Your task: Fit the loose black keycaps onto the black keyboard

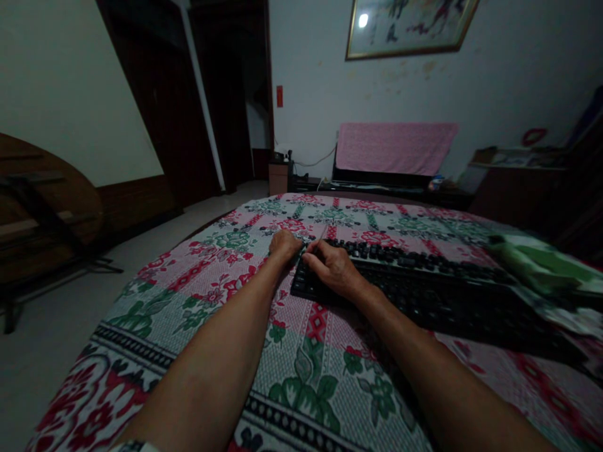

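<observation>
A long black keyboard [452, 301] lies across the floral cloth, its left end near my hands. My left hand [284, 243] is at its far left corner, fingers curled against the edge; the fingertips are mostly hidden. Over the left end of the keys, my right hand [333, 267] is closed in a pinch. A thin pale stick [323, 232] rises from between its thumb and forefinger; its lower tip is hidden. Many loose black keycaps [400, 255] lie in a band along the keyboard's far side.
A patterned cloth [226, 276] covers the table. Right of the keyboard rest a green and white packet [546, 263] and crumpled white tissue [577, 320]. Beyond the table, a pink towel [396, 147] drapes over a dark screen. A round wooden tabletop [47, 194] leans at the left.
</observation>
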